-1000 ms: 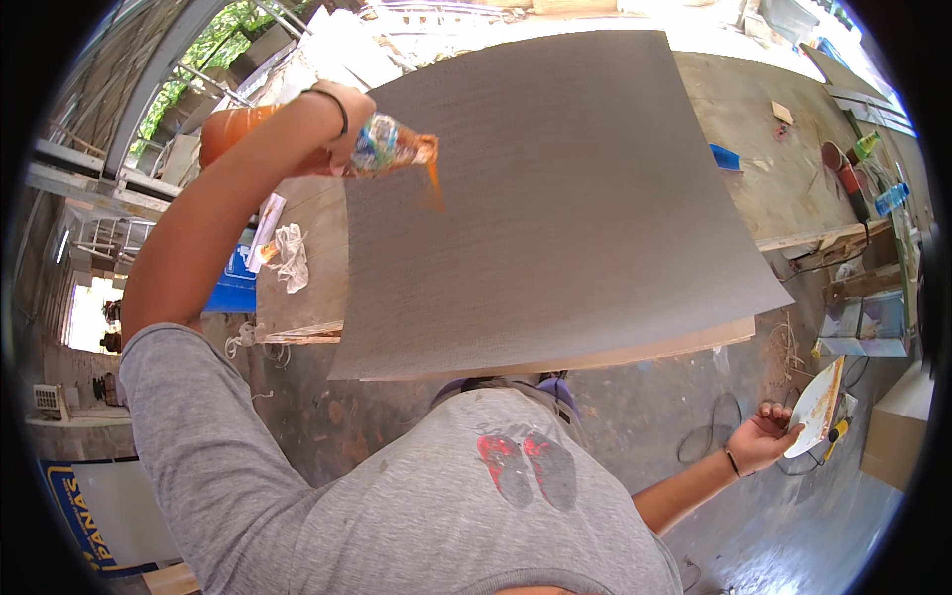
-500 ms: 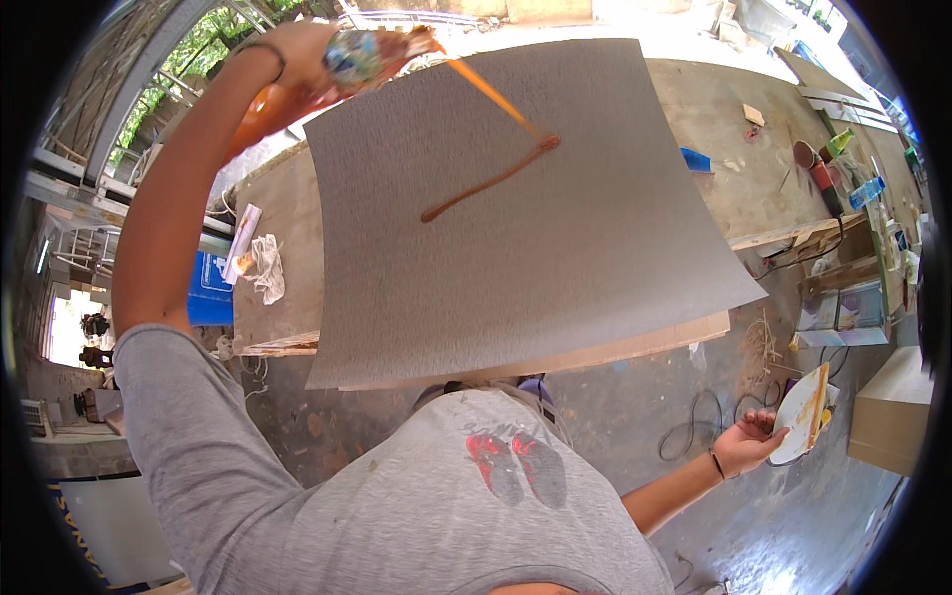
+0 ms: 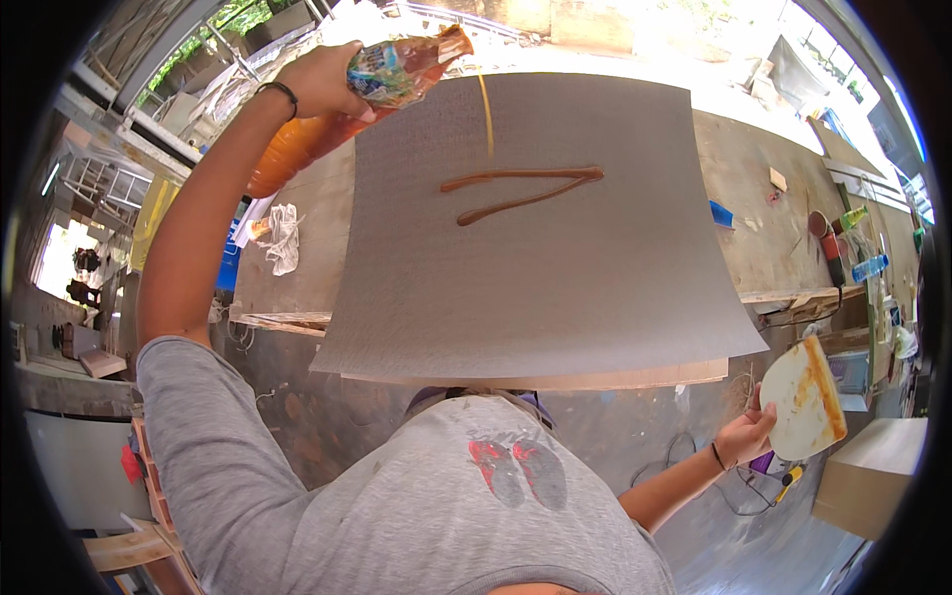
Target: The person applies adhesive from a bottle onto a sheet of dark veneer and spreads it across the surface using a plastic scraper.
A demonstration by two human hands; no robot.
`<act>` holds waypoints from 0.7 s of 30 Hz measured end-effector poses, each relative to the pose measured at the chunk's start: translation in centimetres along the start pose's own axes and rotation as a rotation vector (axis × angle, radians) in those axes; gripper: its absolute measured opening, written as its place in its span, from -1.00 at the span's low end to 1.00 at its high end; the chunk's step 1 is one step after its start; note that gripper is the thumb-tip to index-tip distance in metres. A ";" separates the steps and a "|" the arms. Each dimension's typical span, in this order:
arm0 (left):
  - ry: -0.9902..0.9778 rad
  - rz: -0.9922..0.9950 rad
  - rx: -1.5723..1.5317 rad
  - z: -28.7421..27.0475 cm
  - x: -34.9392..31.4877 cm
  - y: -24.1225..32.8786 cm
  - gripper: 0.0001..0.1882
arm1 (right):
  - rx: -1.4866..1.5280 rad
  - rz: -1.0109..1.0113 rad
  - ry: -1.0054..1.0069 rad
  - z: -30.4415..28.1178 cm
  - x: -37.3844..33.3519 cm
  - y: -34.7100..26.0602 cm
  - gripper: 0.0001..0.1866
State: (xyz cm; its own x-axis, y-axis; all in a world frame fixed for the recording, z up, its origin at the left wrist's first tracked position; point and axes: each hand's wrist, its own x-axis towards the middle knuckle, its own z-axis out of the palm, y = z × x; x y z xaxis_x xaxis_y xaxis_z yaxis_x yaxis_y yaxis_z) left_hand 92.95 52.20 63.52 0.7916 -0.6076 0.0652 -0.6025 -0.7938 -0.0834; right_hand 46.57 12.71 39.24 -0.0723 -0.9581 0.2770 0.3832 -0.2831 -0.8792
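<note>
My left hand (image 3: 322, 84) is raised at the far left, closed around a clear plastic bottle (image 3: 309, 154) of orange-brown liquid glue. The bottle is tilted, its mouth pointing right over a large grey sheet (image 3: 535, 288). A thin amber strand of glue (image 3: 487, 114) hangs in the air below and right of the mouth. On the sheet, a brown glue bead (image 3: 521, 174) forms a sideways V with its point to the right. Low at the right, away from the sheet, my right hand (image 3: 749, 433) grips a flat whitish spreader (image 3: 793, 405) with amber glue along its outer edge.
Under the grey sheet lies a pale board (image 3: 555, 377) on a worktable (image 3: 749, 218). Crumpled white plastic (image 3: 283, 238) is at the left. A red-and-black power tool (image 3: 825, 248) and a blue bottle (image 3: 870, 268) stand right. A cardboard box (image 3: 868, 476) and cables are on the floor.
The glue bead has gained a second, upper line running left from its right end. The bottle's stream has thinned. My right hand has raised the spreader and turned its flat face into view.
</note>
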 end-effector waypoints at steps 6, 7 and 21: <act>0.071 -0.074 -0.201 2.4 -5.0 -3.5 -0.25 | 0.058 0.001 -0.293 6.2 -2.8 0.1 -0.70; 0.110 -0.065 -0.279 2.6 -6.3 -4.0 -0.26 | 0.091 0.149 -0.280 7.6 -3.4 -0.1 -0.72; 0.196 -0.044 -0.725 10.1 -15.9 -13.7 -0.16 | -0.336 -0.730 -1.277 38.0 -31.3 -9.9 -0.55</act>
State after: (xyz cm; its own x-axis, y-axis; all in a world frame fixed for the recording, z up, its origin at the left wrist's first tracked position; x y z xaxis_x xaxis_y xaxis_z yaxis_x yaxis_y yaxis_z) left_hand 89.63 72.97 53.59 0.8245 -0.5150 0.2347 -0.5408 -0.5948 0.5947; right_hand 80.03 47.15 53.99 0.7455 0.0230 0.6661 0.3824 -0.8332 -0.3994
